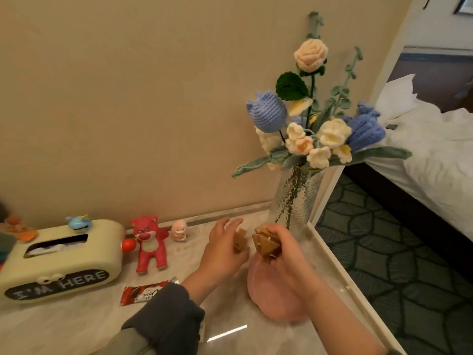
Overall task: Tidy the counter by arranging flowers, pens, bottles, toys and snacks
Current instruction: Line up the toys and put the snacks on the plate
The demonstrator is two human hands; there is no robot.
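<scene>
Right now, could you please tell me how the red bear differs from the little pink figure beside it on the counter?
The red bear is clearly taller than the pink figure. The bear is deep red with a pale muzzle and belly; the figure is pale pink. The bear spreads its arms and legs, while the figure is compact and rounded. Both are toys standing upright on the counter.

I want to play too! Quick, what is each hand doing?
Left hand: grip closed on a small wooden piece.
Right hand: grip closed on a wooden puzzle chunk.
</scene>
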